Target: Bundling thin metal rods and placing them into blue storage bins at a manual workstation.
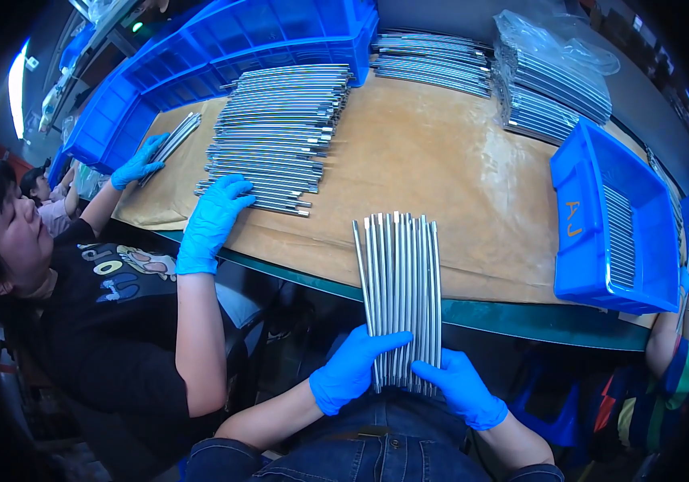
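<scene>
A fanned bundle of slim metal rods (pixel 399 289) stands in front of me, its far ends over the table's near edge. My left hand (pixel 352 365), in a blue glove, grips the bundle's lower left side with the thumb laid across the front. On the lower right side my right hand (pixel 461 387), gloved too, closes round the same rods, thumb on top. The fingers behind the rods are hidden. Farther left on the table lies a broad layer of similar metal rods (pixel 276 132).
A person at my left rests one gloved hand (pixel 214 217) by the rod layer. Blue bins (pixel 240 36) line the back left. A tilted blue bin (pixel 581 217) holding rods stands right. Rods under clear plastic wrap (pixel 557 80) lie at the back of the brown-covered table (pixel 417 161).
</scene>
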A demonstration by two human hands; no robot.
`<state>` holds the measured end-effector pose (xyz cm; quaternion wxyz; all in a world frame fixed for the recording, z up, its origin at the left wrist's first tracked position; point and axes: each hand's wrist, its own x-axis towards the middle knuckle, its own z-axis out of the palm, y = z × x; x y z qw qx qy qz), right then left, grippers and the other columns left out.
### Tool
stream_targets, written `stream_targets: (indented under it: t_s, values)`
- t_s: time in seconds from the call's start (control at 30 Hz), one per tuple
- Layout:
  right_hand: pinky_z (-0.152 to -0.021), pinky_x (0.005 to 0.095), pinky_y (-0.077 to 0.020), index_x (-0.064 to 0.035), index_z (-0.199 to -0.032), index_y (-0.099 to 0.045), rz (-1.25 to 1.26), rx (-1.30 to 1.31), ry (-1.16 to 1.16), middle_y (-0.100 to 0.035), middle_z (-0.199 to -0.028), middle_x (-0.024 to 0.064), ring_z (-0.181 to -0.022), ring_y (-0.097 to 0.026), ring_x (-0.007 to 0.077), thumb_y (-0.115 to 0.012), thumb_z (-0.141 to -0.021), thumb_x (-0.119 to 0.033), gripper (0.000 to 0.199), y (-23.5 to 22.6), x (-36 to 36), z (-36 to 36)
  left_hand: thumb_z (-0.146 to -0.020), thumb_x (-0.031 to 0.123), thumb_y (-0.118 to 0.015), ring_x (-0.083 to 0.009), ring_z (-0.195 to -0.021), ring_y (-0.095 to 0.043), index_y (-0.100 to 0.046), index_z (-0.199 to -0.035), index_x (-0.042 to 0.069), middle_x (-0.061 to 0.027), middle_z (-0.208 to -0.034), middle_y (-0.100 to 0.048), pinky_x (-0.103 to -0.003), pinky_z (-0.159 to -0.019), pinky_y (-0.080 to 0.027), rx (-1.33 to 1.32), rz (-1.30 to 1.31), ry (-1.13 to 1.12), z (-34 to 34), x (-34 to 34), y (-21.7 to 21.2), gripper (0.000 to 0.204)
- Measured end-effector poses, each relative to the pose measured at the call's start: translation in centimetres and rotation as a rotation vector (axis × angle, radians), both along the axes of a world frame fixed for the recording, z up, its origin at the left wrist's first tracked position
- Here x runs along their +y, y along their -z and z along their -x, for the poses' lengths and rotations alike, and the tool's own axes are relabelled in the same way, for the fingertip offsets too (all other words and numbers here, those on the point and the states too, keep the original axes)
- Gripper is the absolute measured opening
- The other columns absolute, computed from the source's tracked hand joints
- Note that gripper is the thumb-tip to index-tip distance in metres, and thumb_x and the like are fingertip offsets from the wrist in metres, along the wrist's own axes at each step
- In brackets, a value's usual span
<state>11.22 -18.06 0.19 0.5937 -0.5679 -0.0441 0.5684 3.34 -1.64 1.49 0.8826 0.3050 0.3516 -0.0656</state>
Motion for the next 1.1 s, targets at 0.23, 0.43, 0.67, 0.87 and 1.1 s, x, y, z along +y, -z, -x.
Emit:
stream_targets:
  t_s: [0.23, 0.43, 0.67, 0.87, 1.1]
  values:
    - [-0.066, 0.0287, -0.0503, 0.0013, -0.104, -0.062, 0.07, -0.511, -0.156, -0.067, -0.084, 0.0132, -0.076, -0.064, 0.0139, -0.063, -0.085, -0.023, 0.031, -0.7, 0.7, 0.2, -0.081, 0.006, -0.064, -0.0155, -0.087, -0.063, -0.057, -0.112, 0.0, -0.0084, -0.099, -0.064, -0.028, -0.076, -0.052, -0.047, -0.044, 0.056, -0.5, -0.8, 0.8, 0.032]
    - [-0.073, 0.0279, -0.0495, 0.0021, -0.109, -0.06, 0.138, -0.553, -0.323, -0.066, -0.096, 0.0074, -0.083, -0.062, 0.0147, -0.057, -0.09, -0.02, 0.03, -1.9, 1.2, 0.0, -0.083, 0.006, -0.062, -0.019, -0.09, -0.064, -0.056, -0.113, -0.001, -0.0108, -0.1, -0.063, -0.03, -0.078, -0.052, -0.035, -0.142, 0.117, -0.8, -0.5, 1.6, 0.032]
    - [-0.068, 0.0311, -0.0508, 0.0011, -0.103, -0.061, -0.145, -0.231, -0.047, -0.065, -0.094, 0.0111, -0.082, -0.064, 0.0165, -0.052, -0.093, -0.021, 0.026, 2.0, -0.2, 1.2, -0.085, 0.009, -0.059, -0.0246, -0.095, -0.063, -0.055, -0.114, -0.004, -0.0165, -0.102, -0.064, -0.032, -0.082, -0.052, -0.154, 0.067, 0.077, -1.2, -0.5, 0.7, 0.032]
    - [-0.075, 0.0308, -0.0499, -0.0014, -0.11, -0.06, -0.016, -0.003, -0.15, -0.063, -0.102, 0.011, -0.087, -0.063, 0.0185, -0.052, -0.093, -0.023, 0.028, -0.4, -1.4, -1.1, -0.085, 0.009, -0.059, -0.0278, -0.099, -0.062, -0.052, -0.117, -0.005, -0.0199, -0.106, -0.062, -0.037, -0.086, -0.051, -0.141, 0.171, 0.088, -1.7, -0.5, 0.6, 0.036]
    - [-0.058, 0.0338, -0.047, -0.0062, -0.091, -0.062, 0.108, -1.524, -0.1, -0.06, -0.081, 0.0111, -0.068, -0.059, 0.0294, -0.063, -0.081, -0.017, 0.015, -4.0, 0.5, -6.7, -0.086, 0.01, -0.06, -0.0274, -0.097, -0.062, -0.051, -0.117, -0.007, -0.0205, -0.106, -0.061, -0.037, -0.085, -0.052, -0.099, 0.196, 0.031, -1.8, -0.8, -0.2, 0.037]
